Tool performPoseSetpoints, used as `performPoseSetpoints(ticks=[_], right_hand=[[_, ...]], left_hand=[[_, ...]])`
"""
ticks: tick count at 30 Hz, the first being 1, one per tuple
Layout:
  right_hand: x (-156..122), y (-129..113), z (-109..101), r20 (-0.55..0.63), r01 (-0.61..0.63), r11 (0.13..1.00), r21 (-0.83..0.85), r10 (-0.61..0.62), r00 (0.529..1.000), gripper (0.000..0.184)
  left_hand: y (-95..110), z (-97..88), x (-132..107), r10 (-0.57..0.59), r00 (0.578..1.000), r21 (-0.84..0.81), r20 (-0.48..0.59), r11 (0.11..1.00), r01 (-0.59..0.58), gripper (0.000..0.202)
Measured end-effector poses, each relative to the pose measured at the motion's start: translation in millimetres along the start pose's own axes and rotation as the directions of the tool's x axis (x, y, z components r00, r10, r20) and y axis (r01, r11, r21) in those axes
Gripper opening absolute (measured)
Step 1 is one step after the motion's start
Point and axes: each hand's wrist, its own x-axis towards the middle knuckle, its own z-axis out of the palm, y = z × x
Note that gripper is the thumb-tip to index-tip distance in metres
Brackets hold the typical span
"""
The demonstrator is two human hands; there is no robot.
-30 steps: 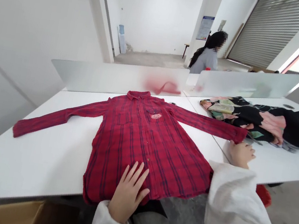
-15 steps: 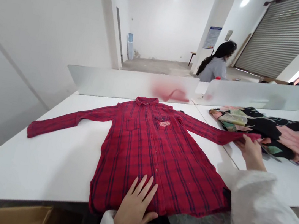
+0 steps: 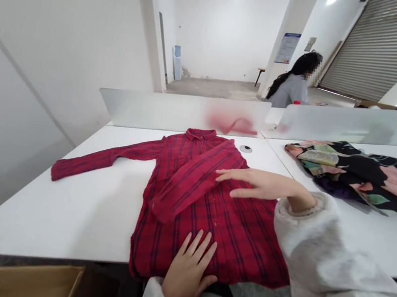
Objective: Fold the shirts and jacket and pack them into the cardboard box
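A red and navy plaid shirt (image 3: pixel 216 244) lies front up on the white table, collar at the far side and hem over the near edge. Its right-hand sleeve (image 3: pixel 192 183) is laid diagonally across the front, cuff pointing toward me. The left-hand sleeve (image 3: pixel 104 158) stretches out flat on the table. My left hand (image 3: pixel 189 272) rests flat on the shirt near the hem, fingers spread. Above the shirt's right part, close to the folded sleeve, is my right hand (image 3: pixel 261 185), fingers extended and holding nothing.
On the right lies a black floral garment (image 3: pixel 366 178). Frosted dividers (image 3: pixel 182 112) run along the back of the white table (image 3: pixel 100 223). A cardboard box (image 3: pixel 43 285) stands below the near left edge. Beyond the divider sits a person (image 3: pixel 292 85).
My right hand has brought the sleeve from the right side over the shirt front and let it go. My left hand stays at the hem. The view has shifted slightly.
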Motion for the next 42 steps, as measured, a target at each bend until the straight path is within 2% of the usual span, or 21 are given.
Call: performPoseSetpoints(ticks=[2,5,7,9,11,14,16,20,24,27,29,32,35,37,39,41,42], right_hand=[[-1,29,3,-0.078,-0.119,0.991,-0.065,0.114,0.99,0.048],[-3,88,12,-0.191,-0.314,0.94,-0.131,0.287,0.939,0.046],[-3,123,23,-0.242,-0.401,0.895,-0.197,0.352,0.904,0.05],[-1,152,37,-0.329,-0.492,0.824,-0.28,0.399,0.856,0.061],[6,174,50,-0.434,-0.595,0.734,-0.327,0.443,0.785,0.071],[19,199,60,-0.568,-0.723,0.64,-0.26,0.504,0.651,0.075],[26,213,60,-0.619,-0.763,0.62,-0.181,0.531,0.578,0.067],[33,236,56,-0.657,-0.804,0.593,-0.045,0.589,0.471,0.044],[27,252,54,-0.697,-0.835,0.546,0.069,0.625,0.351,0.046],[20,258,57,-0.713,-0.841,0.531,0.105,0.629,0.308,0.046],[17,258,58,-0.71,-0.837,0.537,0.108,0.63,0.313,0.046],[14,255,53,-0.706,-0.815,0.573,0.091,0.614,0.353,0.047],[18,243,43,-0.778,-0.762,0.647,0.037,0.497,0.385,0.05],[28,230,40,-0.808,-0.677,0.734,-0.057,0.364,0.463,0.047],[42,218,45,-0.773,-0.575,0.8,-0.174,0.251,0.583,0.047],[55,211,57,-0.693,-0.519,0.811,-0.272,0.209,0.69,0.049],[60,210,64,-0.644,-0.516,0.8,-0.306,0.225,0.731,0.051]], left_hand=[[1,0.3,0,-0.002,1.0,0.003,-0.009,1.0,0.002,0.063],[1,-1.7,1,0.015,0.999,0.005,-0.045,1.0,-0.015,0.06],[-2,-5.4,0,0.035,0.995,-0.002,-0.09,0.999,-0.036,0.053],[-10,-9.9,-1,0.025,0.987,-0.006,-0.157,1.0,-0.026,0.042],[-22,-12.9,-4,-0.054,0.967,0.003,-0.25,0.998,0.056,0.034],[-43,-10.0,-10,-0.223,0.897,0.025,-0.382,0.968,0.251,0.03],[-53,-4.3,-15,-0.29,0.866,0.045,-0.408,0.941,0.336,0.032],[-57,3.4,-19,-0.354,0.877,0.087,-0.325,0.912,0.4,0.039],[-53,0.0,-17,-0.406,0.881,0.094,-0.244,0.894,0.438,0.044],[-52,-2.5,-17,-0.414,0.884,0.106,-0.216,0.89,0.443,0.043],[-53,-2.8,-17,-0.405,0.892,0.121,-0.201,0.893,0.433,0.041],[-53,-2.6,-18,-0.406,0.893,0.118,-0.197,0.894,0.432,0.039],[-53,-2.8,-17,-0.416,0.887,0.091,-0.199,0.894,0.439,0.04],[-53,-3.1,-17,-0.419,0.887,0.082,-0.197,0.894,0.44,0.039],[-53,-3.3,-17,-0.416,0.889,0.078,-0.193,0.896,0.437,0.04],[-53,-3.4,-18,-0.409,0.892,0.074,-0.19,0.9,0.429,0.04],[-53,-3.5,-18,-0.408,0.893,0.074,-0.189,0.901,0.427,0.04]])
